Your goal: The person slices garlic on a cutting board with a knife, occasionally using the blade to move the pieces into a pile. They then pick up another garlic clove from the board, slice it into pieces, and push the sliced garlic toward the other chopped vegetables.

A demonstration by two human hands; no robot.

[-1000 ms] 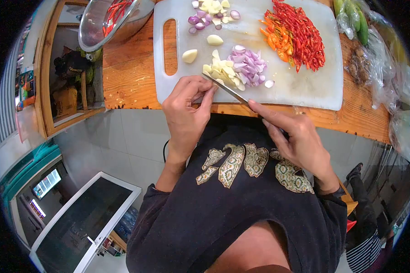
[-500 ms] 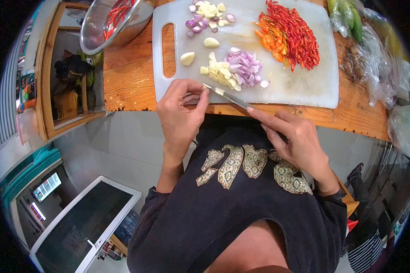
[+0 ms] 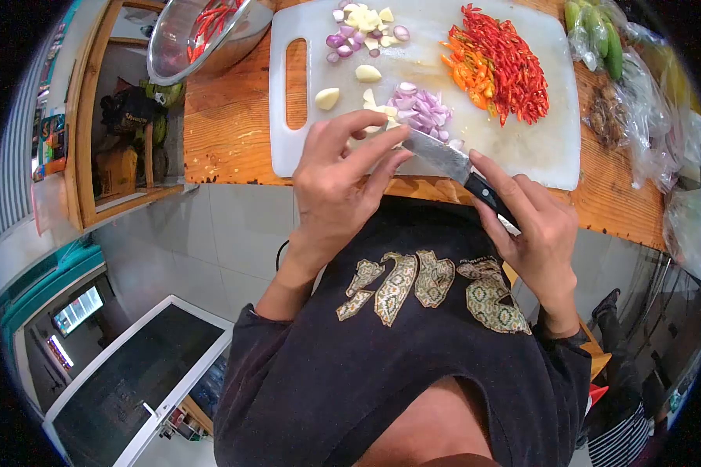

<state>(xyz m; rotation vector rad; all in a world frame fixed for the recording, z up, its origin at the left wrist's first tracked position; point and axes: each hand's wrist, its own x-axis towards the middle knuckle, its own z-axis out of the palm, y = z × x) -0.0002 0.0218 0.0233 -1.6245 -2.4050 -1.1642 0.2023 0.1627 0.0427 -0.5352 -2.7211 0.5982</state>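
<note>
From here, the knife [image 3: 450, 162] slants over the near edge of the cutting board [image 3: 514, 152], between both hands: the right hand [image 3: 539, 227] grips its handle, the left hand [image 3: 339, 180] curls its fingers at the blade's tip, whether pinching anything I can't tell; chopped shallots [image 3: 422, 109] lie on the board just beyond

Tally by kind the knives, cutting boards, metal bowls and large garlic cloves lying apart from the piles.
Kitchen knife: 1
White cutting board: 1
Metal bowl: 1
Separate large garlic cloves: 2
Total: 5
</note>
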